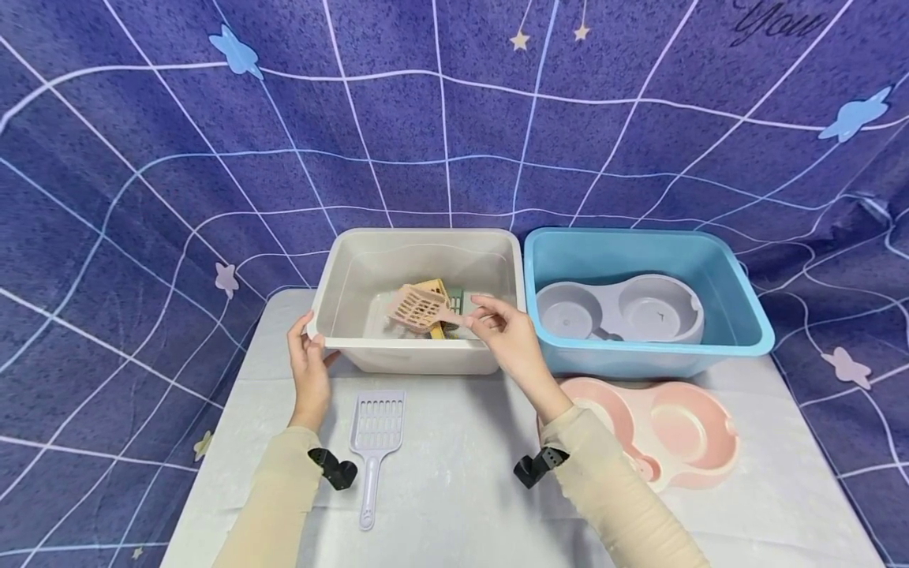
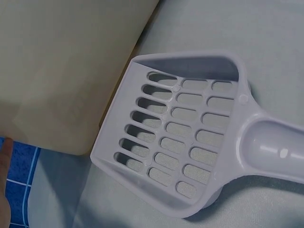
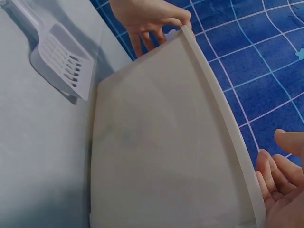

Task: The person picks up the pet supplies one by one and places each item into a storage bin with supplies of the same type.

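My left hand (image 1: 310,371) grips the front left corner of a beige plastic tub (image 1: 415,359); the right wrist view shows its fingers at the tub's outer wall. Over the tub's inside, my right hand (image 1: 507,338) pinches the handle end of a beige slotted litter scoop (image 1: 419,309), its head pointing left. Beneath that scoop lie a yellow piece (image 1: 435,287) and a green slotted piece (image 1: 456,298), both partly hidden. A pale lilac litter scoop (image 1: 379,430) lies on the table in front of the tub, its slotted head (image 2: 178,137) close to the tub wall.
A blue tub (image 1: 738,319) stands right of the beige one, with a grey double pet bowl (image 1: 656,308) inside. In front of it, a pink double bowl (image 1: 692,434) lies partly behind the right forearm. A blue patterned cloth (image 1: 454,134) hangs behind the white table (image 1: 447,457).
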Motion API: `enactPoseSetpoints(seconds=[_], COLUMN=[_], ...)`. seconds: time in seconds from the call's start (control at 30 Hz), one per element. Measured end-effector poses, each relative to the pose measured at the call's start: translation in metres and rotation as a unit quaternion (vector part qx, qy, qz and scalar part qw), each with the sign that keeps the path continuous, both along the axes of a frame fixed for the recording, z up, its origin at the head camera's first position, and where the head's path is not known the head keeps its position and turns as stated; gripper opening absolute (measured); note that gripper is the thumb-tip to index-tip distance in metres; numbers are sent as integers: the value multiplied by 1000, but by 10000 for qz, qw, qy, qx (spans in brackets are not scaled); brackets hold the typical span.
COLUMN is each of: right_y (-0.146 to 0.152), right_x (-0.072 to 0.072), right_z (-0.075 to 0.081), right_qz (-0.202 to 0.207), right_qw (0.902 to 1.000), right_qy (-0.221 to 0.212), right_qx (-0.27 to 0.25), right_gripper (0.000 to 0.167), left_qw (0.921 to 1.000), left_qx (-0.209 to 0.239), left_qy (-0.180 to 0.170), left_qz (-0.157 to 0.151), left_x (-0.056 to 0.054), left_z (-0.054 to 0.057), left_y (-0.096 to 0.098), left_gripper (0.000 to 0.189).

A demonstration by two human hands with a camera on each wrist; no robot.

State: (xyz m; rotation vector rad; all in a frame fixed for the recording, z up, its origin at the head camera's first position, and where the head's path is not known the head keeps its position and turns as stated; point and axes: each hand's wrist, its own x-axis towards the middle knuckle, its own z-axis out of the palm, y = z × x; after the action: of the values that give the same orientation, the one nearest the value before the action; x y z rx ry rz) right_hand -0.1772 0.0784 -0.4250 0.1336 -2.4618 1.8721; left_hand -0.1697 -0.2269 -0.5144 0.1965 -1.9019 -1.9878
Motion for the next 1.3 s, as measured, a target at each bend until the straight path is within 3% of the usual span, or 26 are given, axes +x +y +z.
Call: enactPoseSetpoints(seconds=[0.2,0.7,1.03,1.2,1.3], right_y=[-1,-14,-23,-28,-31], right_x=[4,28,44,51,61], right_z=[0,-1,-7,-11,-2], right_qz=[132,372,461,666,786], right_qw=[9997,9938,9913,9903,9906], right_qy=[133,1041,1068,1061,961], right_qx=[-168,-130,-619,-605,-579], right_gripper=[32,29,29,32,32], left_qw=[10000,10000,10000,10000,10000], left_qx=[12,61,68,67,56], left_qy=[-21,15,18,26,25], left_qz=[13,43,-20,-34,-59], left_x=[0,0,1,1,1], left_z=[0,0,1,1,2], left_y=[1,0,2,1,0], left_gripper=[45,44,44,44,44])
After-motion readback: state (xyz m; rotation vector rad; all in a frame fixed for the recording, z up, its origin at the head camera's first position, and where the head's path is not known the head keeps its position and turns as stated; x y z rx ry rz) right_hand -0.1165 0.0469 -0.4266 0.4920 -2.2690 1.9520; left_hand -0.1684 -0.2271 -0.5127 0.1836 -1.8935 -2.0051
